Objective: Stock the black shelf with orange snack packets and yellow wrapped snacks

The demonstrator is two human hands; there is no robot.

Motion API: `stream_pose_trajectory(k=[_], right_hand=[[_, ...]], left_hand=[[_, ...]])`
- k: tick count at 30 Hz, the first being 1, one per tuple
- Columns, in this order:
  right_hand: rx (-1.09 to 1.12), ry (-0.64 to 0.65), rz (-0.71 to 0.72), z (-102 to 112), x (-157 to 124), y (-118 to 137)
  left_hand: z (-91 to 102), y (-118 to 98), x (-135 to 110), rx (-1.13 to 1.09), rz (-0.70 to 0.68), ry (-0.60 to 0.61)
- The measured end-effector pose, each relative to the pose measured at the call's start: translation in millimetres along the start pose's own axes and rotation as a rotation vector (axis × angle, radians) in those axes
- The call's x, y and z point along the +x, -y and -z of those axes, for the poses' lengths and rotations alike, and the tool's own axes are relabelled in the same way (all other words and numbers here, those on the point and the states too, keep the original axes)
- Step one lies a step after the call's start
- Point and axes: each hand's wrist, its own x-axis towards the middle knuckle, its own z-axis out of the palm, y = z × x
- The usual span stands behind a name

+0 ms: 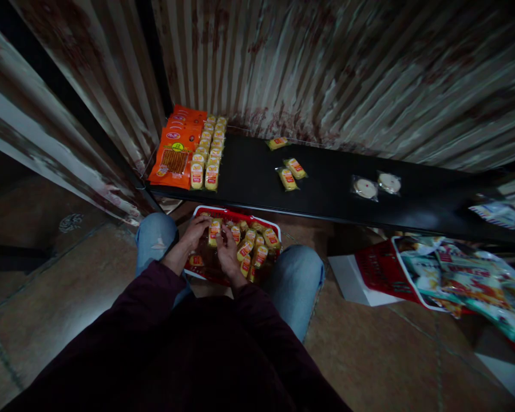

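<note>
Between my knees, over a red basket (269, 218) with a white rim, both of my hands are on one wrapped yellow snack cake (215, 232). My left hand (194, 234) grips its left side with the fingertips. The thumb and fingers of my right hand (228, 253) close on its right edge. More wrapped yellow cakes (260, 254) lie loosely in the basket, mostly to the right of my hands. Ahead on the black shelf (249, 166), several of the same cakes (212, 171) stand in two neat columns.
Orange snack bags (174, 151) lie overlapped at the shelf's left end. Loose yellow cakes (287, 178) and round white packs (364, 188) sit farther right. A second red basket (375, 272) full of snack bags (467, 274) is on the right. A pleated curtain (283, 63) hangs behind.
</note>
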Motion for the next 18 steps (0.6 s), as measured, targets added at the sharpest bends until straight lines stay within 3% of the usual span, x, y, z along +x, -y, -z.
stream_pose_trajectory(k=[10,18], right_hand=[[0.020,-0.123,-0.007,11,-1,6],[0.032,-0.213,-0.042,17,3,16]], left_hand=[[-20.1,5,-7,-0.048,-0.025,-0.035],[-26.8,11,-15,0.073,-0.074,0.054]])
